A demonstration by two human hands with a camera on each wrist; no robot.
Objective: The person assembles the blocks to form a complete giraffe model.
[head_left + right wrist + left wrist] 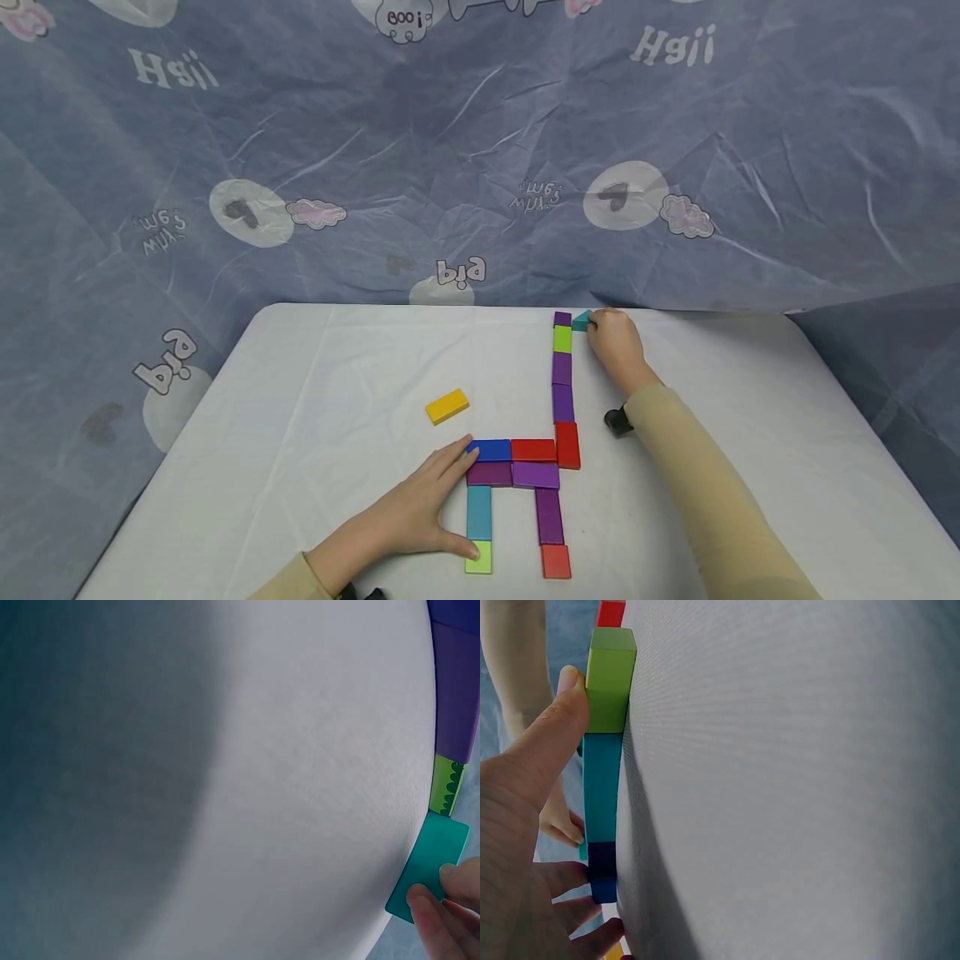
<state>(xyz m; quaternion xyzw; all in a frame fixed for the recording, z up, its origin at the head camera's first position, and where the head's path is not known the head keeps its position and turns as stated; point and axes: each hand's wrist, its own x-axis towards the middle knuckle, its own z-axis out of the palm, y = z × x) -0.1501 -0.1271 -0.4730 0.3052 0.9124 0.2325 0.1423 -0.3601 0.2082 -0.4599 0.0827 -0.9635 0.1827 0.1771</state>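
Note:
At the far end of a column of blocks, my right hand pinches a teal block between thumb and fingers. The teal block is beside the small purple block and the lime block; its broad face shows in the right wrist view. With fingers spread, my left hand rests along the left side of the block figure. Its thumb touches the near lime block, and its fingertips lie on the blue block. Between these two sits a light-blue block.
A yellow block lies apart, left of the column. Red blocks and purple blocks make up the figure's middle, with two legs toward me. The white table ends at a hanging grey-blue printed cloth.

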